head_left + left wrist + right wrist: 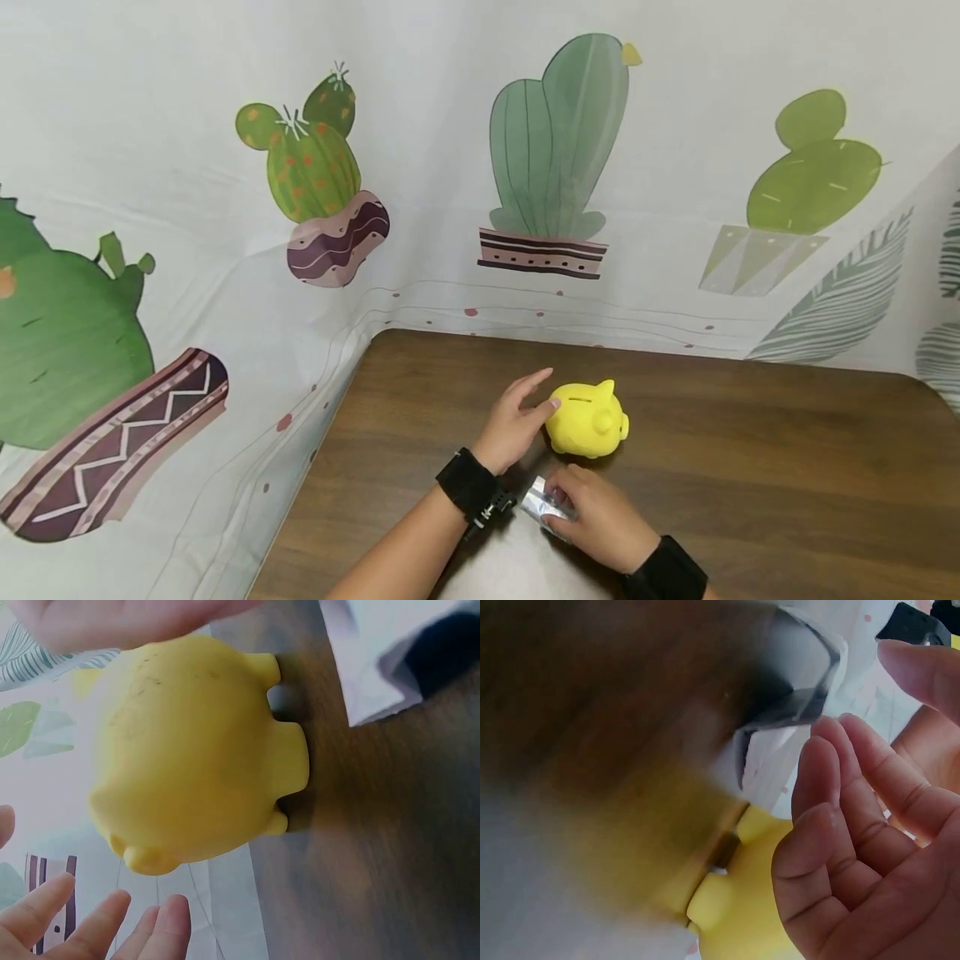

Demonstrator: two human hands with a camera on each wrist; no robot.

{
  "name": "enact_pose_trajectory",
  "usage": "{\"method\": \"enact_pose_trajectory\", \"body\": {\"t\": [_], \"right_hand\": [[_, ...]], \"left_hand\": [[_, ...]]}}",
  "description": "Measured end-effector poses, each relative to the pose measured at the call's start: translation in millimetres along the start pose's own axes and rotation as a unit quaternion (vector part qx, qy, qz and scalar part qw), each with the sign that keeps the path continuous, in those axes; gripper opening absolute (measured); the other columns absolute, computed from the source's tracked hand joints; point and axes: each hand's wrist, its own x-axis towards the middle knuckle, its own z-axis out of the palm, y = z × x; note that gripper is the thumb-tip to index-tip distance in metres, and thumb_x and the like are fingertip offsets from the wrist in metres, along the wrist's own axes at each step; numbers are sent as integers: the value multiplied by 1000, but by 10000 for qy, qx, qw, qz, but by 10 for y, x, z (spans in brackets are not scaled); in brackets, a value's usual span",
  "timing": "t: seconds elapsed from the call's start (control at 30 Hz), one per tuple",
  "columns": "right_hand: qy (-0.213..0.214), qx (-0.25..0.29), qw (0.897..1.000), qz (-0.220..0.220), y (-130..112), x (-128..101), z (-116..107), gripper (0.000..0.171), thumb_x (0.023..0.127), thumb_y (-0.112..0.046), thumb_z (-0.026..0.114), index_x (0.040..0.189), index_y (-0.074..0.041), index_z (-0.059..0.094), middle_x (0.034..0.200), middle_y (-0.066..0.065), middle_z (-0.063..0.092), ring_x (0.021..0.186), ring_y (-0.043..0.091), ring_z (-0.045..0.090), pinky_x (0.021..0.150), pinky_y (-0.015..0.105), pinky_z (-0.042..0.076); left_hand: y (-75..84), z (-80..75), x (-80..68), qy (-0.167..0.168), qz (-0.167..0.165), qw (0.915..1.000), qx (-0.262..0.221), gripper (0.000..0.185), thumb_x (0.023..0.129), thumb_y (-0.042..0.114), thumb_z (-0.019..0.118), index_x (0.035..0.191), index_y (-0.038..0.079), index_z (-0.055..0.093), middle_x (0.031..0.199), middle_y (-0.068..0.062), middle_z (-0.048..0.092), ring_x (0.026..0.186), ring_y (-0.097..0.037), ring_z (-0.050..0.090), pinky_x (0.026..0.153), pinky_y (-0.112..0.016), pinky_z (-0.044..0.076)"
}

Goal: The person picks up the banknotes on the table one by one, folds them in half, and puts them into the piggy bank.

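A yellow piggy bank [581,433] stands upright on the wooden table, its coin slot on top and snout facing right. My left hand [513,429] is at its rear left side, thumb at the bank and fingers extended beyond it; the left wrist view has these fingers [161,930] spread near the bank. Just in front of the bank, my right hand [603,517] holds a small silvery packet [535,503] between thumb and fingers. In the right wrist view the packet [802,667] shows a dark opening, right by the fingertips [816,761].
The brown table [750,467] extends to the right of both hands. Behind it and to the left hangs a white cloth [427,167] printed with potted cacti. Each wrist wears a black strap [467,482], and glare whitens the table's near part.
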Motion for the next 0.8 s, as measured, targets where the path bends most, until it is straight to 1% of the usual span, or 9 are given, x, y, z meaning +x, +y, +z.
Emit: {"method": "enact_pose_trajectory", "body": {"t": [0.17,0.33,0.5,0.63,0.8], "right_hand": [[-108,-46,9999,-10,29,-2,65,27,81,-24,84,99,-15,65,87,-10,55,79,0,47,66,22,43],[-169,-27,9998,-83,45,17,92,29,79,-24,85,97,-15,64,86,-10,54,78,0,47,66,21,42],[-216,-42,9996,-196,47,17,105,32,76,-24,87,98,-15,65,85,-10,54,76,-1,44,64,20,40],[-211,-82,9994,-258,41,14,108,29,78,-20,85,98,-14,65,85,-10,54,75,-1,44,64,20,40],[-271,-26,9993,-275,58,21,90,24,81,-17,81,99,-13,66,86,-10,55,75,-2,45,64,19,42]], "left_hand": [[13,-12,-11,23,-82,9999,-71,49,100,34,62,147,31,51,156,-6,44,143,-32,42,111,-48,46],[38,-27,-6,146,-21,9998,-131,47,100,34,61,146,29,53,155,-7,44,143,-35,41,111,-49,46],[51,-29,-15,153,-32,9998,-146,45,101,35,60,145,28,54,155,-6,44,144,-34,40,112,-49,45],[37,-26,-21,168,-78,9996,-195,44,101,36,61,144,31,55,154,-5,45,144,-33,40,112,-48,45],[37,-33,-16,161,-22,9997,-179,43,101,35,61,143,32,55,153,-4,45,143,-33,40,112,-48,45]]}}
